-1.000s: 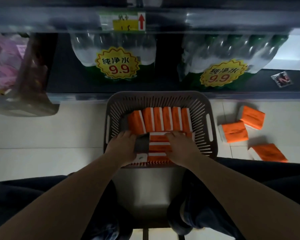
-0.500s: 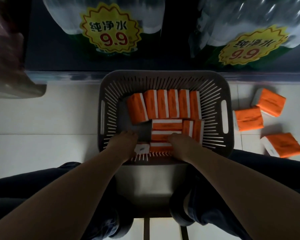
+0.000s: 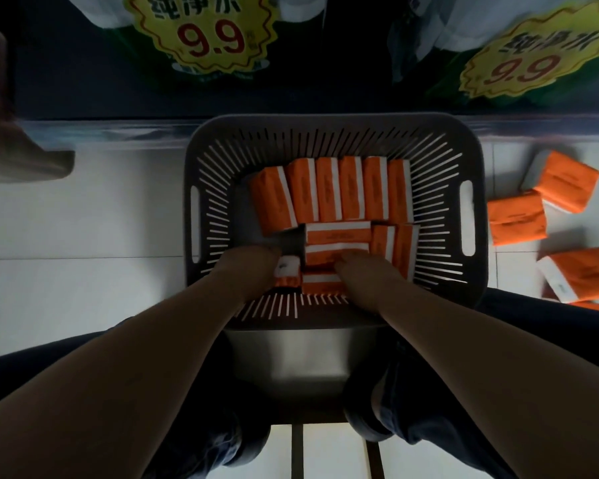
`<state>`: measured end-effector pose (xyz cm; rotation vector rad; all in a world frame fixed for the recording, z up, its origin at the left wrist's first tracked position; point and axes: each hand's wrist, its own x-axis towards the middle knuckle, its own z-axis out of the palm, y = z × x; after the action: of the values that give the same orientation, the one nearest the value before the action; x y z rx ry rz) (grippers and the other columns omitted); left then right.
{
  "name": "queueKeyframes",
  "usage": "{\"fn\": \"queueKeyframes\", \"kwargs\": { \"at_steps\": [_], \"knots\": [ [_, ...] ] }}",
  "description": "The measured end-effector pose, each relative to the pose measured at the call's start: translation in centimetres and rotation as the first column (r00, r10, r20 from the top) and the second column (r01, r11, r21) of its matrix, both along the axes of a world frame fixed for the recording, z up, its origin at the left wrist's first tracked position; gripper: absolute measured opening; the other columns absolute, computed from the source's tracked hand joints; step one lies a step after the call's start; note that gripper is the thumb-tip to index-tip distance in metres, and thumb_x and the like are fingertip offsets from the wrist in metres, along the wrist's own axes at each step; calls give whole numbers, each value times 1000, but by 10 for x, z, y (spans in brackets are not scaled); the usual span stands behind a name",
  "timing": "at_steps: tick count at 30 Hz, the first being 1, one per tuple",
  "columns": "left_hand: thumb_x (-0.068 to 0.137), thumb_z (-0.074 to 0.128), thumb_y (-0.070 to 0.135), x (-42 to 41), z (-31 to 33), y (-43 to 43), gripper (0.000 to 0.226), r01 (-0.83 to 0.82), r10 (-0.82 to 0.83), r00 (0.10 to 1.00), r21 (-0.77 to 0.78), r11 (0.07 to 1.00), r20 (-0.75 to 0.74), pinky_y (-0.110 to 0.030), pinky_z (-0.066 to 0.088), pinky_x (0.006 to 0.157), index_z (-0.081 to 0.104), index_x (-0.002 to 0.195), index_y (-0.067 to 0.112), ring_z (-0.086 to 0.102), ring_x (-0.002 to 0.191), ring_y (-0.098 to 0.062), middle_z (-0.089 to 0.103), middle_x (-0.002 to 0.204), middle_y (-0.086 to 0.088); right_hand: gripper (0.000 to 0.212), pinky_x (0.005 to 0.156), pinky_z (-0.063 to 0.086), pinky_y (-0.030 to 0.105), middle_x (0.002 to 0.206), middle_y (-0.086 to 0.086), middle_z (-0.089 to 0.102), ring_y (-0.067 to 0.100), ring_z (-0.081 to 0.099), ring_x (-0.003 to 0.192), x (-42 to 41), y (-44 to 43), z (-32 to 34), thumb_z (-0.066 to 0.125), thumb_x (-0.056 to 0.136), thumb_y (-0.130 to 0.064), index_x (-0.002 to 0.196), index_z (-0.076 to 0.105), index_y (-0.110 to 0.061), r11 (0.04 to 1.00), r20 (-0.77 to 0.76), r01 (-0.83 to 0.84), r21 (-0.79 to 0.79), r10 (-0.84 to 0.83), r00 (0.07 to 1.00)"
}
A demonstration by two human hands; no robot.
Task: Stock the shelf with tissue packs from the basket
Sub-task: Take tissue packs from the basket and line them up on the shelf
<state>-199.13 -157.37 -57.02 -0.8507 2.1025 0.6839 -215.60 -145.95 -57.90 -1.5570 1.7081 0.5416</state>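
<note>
Tissue packs (image 3: 338,236), near stack at basket (image 3: 332,133) six o'clock.
Left hand (image 3: 253,271) and right hand (image 3: 363,274) pressed against stack; closure cannot be told. Squeezed unevenly, packs could spill.

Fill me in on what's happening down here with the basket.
A person is crouched over a grey slotted basket on the tiled floor, in front of a low shelf holding bottled water packs with a 9.9 price tag. Both the left hand and the right hand reach into the near end of the basket among the orange tissue packs; nothing is lifted out yet. A few loose tissue packs lie on the floor to the right.
</note>
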Motion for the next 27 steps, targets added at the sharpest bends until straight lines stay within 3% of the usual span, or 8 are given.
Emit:
{"fn": "queueKeyframes", "kwargs": {
  "at_steps": [6,12,20,23,27],
  "knots": [
    [95,50,38,-6,1,-12,52,-58,58,998,21,998,4,-43,42,104,37,140,15,52,123,-28,53,135,-12,36,106,42,43,134,10,51,26,50,124,-1,-2,-3,57,92,-18,127,51,-14,998,-2,-69,5,69,998],
    [99,46,30,-5,-2,-20,41,-123,123,992,22,992,8,-44,41,105,45,134,9,53,121,-29,55,132,-15,30,103,44,40,129,11,55,26,54,120,-1,-4,-4,54,94,-18,124,53,-14,998,16,-62,22,62,998],
    [100,46,28,0,7,-25,38,-222,222,975,53,974,-9,-42,41,105,48,131,7,55,118,-26,57,129,-14,36,106,42,40,134,10,53,26,51,123,-7,-6,5,53,93,-13,129,51,-16,999,68,21,45,-24,997],
    [99,46,29,1,19,-23,41,-267,268,963,35,963,-31,-38,41,104,46,133,6,54,120,-29,55,131,-17,38,105,42,39,133,7,54,24,52,122,-13,-12,13,56,93,-21,131,51,-19,998,95,32,57,-38,995],
    [96,49,34,2,40,-24,52,-328,336,938,96,940,-83,-40,36,109,38,141,10,49,125,-29,51,136,-17,36,97,46,34,124,4,60,21,57,114,-24,-18,29,62,88,-22,124,57,-18,994,154,101,49,-108,982]
  ]
}}
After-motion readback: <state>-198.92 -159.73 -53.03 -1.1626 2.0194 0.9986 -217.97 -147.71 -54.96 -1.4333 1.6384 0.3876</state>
